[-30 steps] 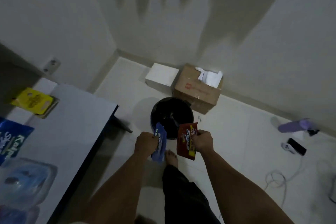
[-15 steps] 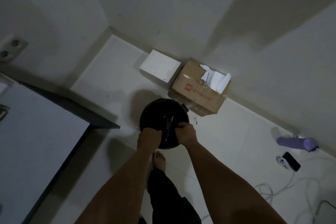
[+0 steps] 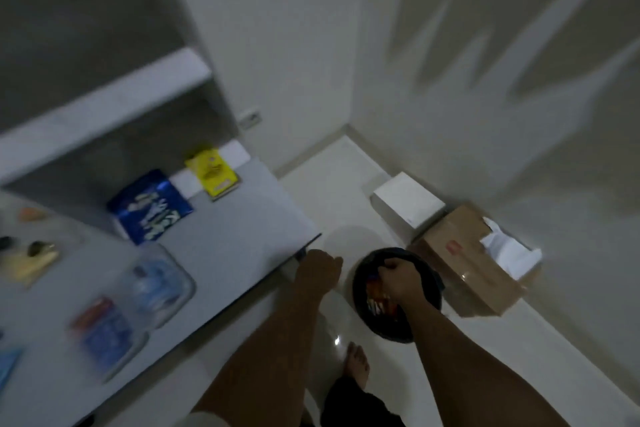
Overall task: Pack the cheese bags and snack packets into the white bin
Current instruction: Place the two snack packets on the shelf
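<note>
My right hand is down inside the dark round bin on the floor, fingers curled over the red and orange snack packets lying in it; whether I grip one of them or only press on them I cannot tell. A bit of blue packet shows just beside my knuckles. My left hand hangs at the right corner of the worktop, fingers loosely curled and holding nothing.

On the worktop a blue cheese bag lies near the far edge, with a yellow packet just beyond it toward the far right corner. Nearer me, blurred, lie a clear bag with blue print and a blue and red packet close to the near edge.

On the floor past the bin stand a white box and a cardboard box side by side against the wall, white paper sticking out of the cardboard one. My bare foot stands just short of the bin.
</note>
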`<state>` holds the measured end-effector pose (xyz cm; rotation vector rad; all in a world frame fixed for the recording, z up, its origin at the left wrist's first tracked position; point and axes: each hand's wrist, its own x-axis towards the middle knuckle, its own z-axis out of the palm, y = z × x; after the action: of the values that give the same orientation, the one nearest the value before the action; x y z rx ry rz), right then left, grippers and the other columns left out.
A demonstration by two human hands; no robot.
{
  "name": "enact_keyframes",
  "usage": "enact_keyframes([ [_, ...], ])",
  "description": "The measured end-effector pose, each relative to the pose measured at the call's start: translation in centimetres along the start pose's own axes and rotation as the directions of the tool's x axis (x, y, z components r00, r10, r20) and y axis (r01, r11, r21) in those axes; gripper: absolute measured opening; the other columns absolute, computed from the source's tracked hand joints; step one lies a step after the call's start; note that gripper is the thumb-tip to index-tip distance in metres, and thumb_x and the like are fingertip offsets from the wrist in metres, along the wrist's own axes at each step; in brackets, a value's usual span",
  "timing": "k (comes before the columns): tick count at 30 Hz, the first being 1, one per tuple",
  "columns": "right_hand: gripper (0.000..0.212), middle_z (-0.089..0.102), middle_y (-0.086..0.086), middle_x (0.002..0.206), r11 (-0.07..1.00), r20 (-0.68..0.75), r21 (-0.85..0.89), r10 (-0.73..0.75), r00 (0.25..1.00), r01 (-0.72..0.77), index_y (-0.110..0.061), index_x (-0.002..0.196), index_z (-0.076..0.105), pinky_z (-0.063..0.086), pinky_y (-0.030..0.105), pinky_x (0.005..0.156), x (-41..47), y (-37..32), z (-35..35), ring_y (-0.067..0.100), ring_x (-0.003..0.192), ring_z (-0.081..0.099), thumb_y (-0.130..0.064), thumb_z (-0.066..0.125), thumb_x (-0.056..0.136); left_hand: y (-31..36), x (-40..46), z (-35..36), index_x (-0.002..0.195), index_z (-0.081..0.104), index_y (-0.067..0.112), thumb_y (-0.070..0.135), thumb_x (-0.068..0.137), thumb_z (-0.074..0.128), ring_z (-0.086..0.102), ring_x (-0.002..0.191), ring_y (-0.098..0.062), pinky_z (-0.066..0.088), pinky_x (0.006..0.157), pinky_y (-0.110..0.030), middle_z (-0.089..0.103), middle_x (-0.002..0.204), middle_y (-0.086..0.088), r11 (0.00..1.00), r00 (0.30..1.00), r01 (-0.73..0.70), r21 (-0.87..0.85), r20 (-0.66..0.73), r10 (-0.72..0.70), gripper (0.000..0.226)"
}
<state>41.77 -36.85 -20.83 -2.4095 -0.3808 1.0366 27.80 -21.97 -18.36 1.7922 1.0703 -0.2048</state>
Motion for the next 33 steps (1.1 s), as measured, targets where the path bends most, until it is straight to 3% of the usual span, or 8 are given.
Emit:
enact_keyframes([
  [1, 0.026, 0.076, 0.016, 0.108, 0.999, 0.004, -0.021, -0.034, 0.999, 0.034, -0.006, 0.116, 0.073, 0.053, 0.036, 0.09, -0.8, -1.5, 0.6, 0.033, 0.099, 0.068, -0.019, 0.06, 0.097, 0.8, -2.0, -1.6, 0.058, 0.063, 0.018, 0.026, 0.074, 0.07, 0.063, 0.055, -0.02, 0.05, 0.055, -0.022, 0.061, 0.058, -0.002, 0.99, 0.995, 0.1, -0.103, 0.004, -0.1, 0.019],
  [3, 0.032, 0.074, 0.017, 0.113, 0.998, 0.019, 0.007, -0.06, 0.998, 0.059, -0.003, 0.123, 0.07, 0.052, 0.032, 0.094, -2.6, -4.5, 1.8, 0.033, 0.104, 0.069, -0.017, 0.062, 0.096, -0.8, -5.0, -4.8, 0.071, 0.07, 0.009, 0.038, 0.086, 0.062, 0.068, 0.072, -0.022, 0.052, 0.067, -0.024, 0.072, 0.077, -0.008, 0.99, 0.972, 0.109, -0.09, -0.2, -0.125, 0.033],
  [11, 0.04, 0.064, 0.014, 0.138, 0.955, 0.016, -0.052, -0.29, 0.957, 0.291, -0.004, 0.129, 0.068, 0.042, 0.032, 0.108, -10.3, -15.0, 8.1, 0.031, 0.128, 0.059, -0.021, 0.066, 0.093, -9.7, -13.4, -17.2, 0.093, 0.075, 0.013, 0.039, 0.091, 0.062, 0.069, 0.102, -0.029, 0.055, 0.091, -0.033, 0.075, 0.108, -0.009, 0.976, 0.896, 0.163, -0.146, -0.391, -0.208, 0.029],
  [15, 0.042, 0.064, 0.013, 0.139, 0.934, 0.026, -0.058, -0.352, 0.936, 0.353, -0.005, 0.132, 0.066, 0.043, 0.032, 0.106, -11.9, -19.2, 9.7, 0.031, 0.129, 0.059, -0.022, 0.065, 0.093, -11.6, -15.0, -21.0, 0.107, 0.075, 0.006, 0.033, 0.097, 0.06, 0.066, 0.111, -0.027, 0.041, 0.091, -0.025, 0.073, 0.115, -0.008, 0.973, 0.868, 0.132, -0.188, -0.452, -0.205, 0.032],
  [20, 0.041, 0.064, 0.014, 0.138, 0.922, 0.035, -0.077, -0.378, 0.925, 0.38, -0.005, 0.131, 0.067, 0.042, 0.031, 0.107, -10.5, -23.0, 11.8, 0.031, 0.13, 0.058, -0.02, 0.065, 0.093, -13.0, -13.7, -24.5, 0.117, 0.071, 0.01, 0.035, 0.097, 0.059, 0.063, 0.117, -0.031, 0.044, 0.102, -0.035, 0.069, 0.126, -0.012, 0.957, 0.82, 0.151, -0.249, -0.509, -0.262, 0.034],
  [22, 0.04, 0.065, 0.014, 0.137, 0.92, 0.047, -0.085, -0.38, 0.924, 0.383, -0.005, 0.13, 0.068, 0.042, 0.031, 0.107, -9.0, -24.5, 12.9, 0.031, 0.129, 0.058, -0.02, 0.065, 0.093, -13.6, -12.4, -25.8, 0.127, 0.068, 0.009, 0.034, 0.098, 0.06, 0.063, 0.118, -0.032, 0.045, 0.096, -0.033, 0.068, 0.129, -0.013, 0.95, 0.792, 0.18, -0.256, -0.535, -0.294, 0.04],
  [29, 0.047, 0.07, 0.015, 0.126, 0.941, 0.108, -0.036, -0.332, 0.937, 0.337, -0.009, 0.134, 0.063, 0.045, 0.034, 0.105, -0.3, -30.9, 17.0, 0.031, 0.124, 0.062, -0.033, 0.066, 0.094, -16.7, -4.8, -30.2, 0.116, 0.067, 0.012, 0.034, 0.092, 0.063, 0.066, 0.099, -0.031, 0.051, 0.081, -0.035, 0.07, 0.111, -0.012, 0.907, 0.724, 0.353, -0.229, -0.547, -0.42, 0.033],
  [33, 0.065, 0.062, 0.016, 0.138, 0.96, 0.104, 0.003, -0.279, 0.955, 0.28, -0.009, 0.142, 0.052, 0.044, 0.036, 0.103, 4.5, -35.0, 18.6, 0.034, 0.128, 0.057, -0.044, 0.07, 0.09, -18.1, -0.7, -31.8, 0.134, 0.058, 0.019, 0.058, 0.081, 0.056, 0.065, 0.112, -0.035, 0.052, 0.092, -0.041, 0.067, 0.124, -0.013, 0.845, 0.716, 0.459, -0.274, -0.449, -0.534, 0.066],
])
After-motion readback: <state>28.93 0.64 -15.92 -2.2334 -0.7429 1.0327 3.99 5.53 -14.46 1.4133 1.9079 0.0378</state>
